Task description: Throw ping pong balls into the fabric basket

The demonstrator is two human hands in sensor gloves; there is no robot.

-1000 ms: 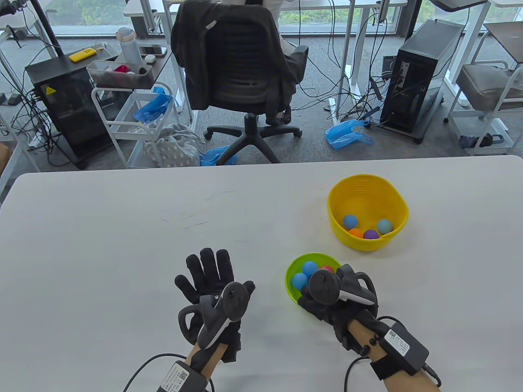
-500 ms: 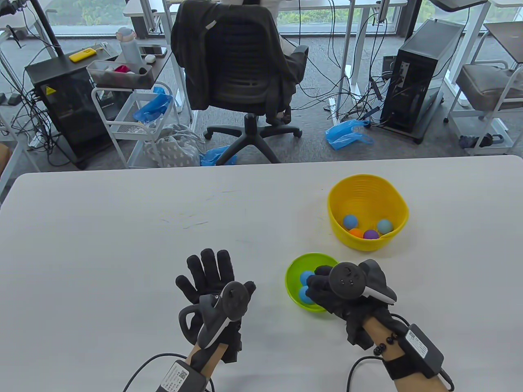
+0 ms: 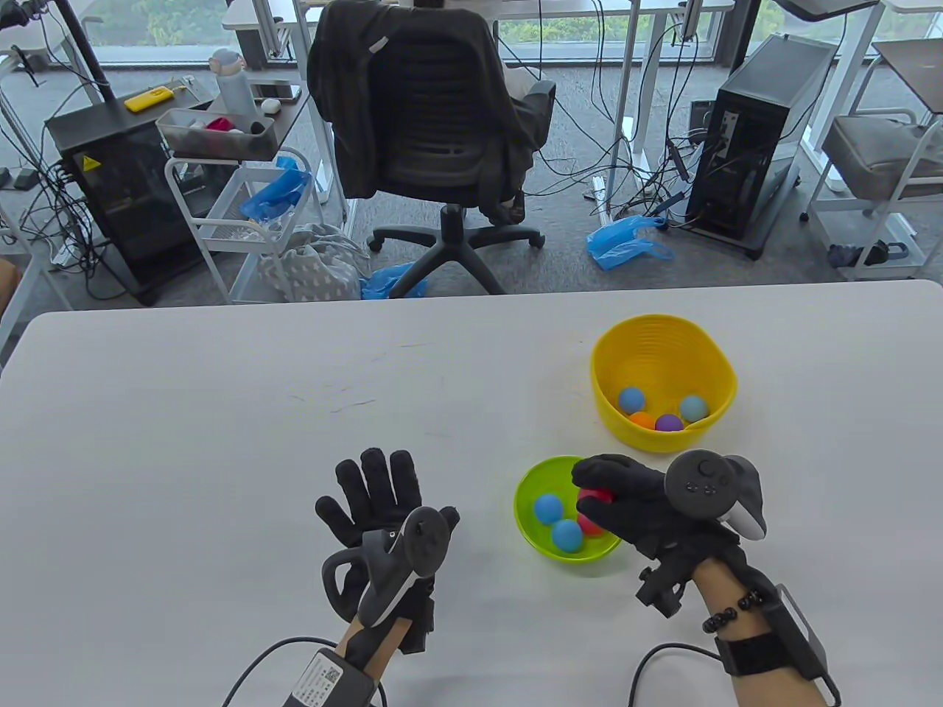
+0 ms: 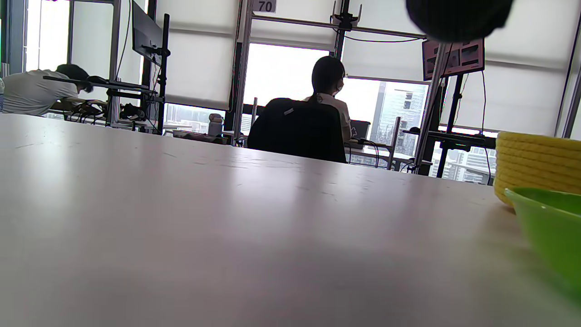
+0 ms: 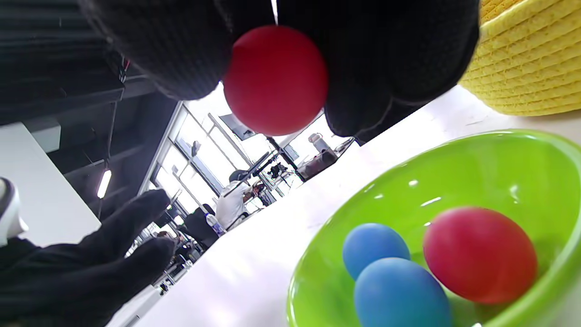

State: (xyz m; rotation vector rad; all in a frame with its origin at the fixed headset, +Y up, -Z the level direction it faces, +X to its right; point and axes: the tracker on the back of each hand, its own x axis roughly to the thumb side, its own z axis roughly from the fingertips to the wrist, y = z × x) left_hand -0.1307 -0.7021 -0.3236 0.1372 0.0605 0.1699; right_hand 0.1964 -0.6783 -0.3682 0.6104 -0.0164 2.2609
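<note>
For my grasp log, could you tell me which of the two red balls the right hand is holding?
The right hand pinches the upper red ball, lifted above the green bowl. The other red ball lies in that bowl beside two blue balls.

High table view; low wrist views, both sharing green bowl (image 3: 532, 530).

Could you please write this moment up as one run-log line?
right hand: pinches red ball above green bowl | left hand: open on table | yellow basket: four balls

I see a white table (image 3: 221, 412) carrying a yellow fabric basket (image 3: 718, 368) at far right and a green bowl (image 3: 524, 497) just nearer.
</note>
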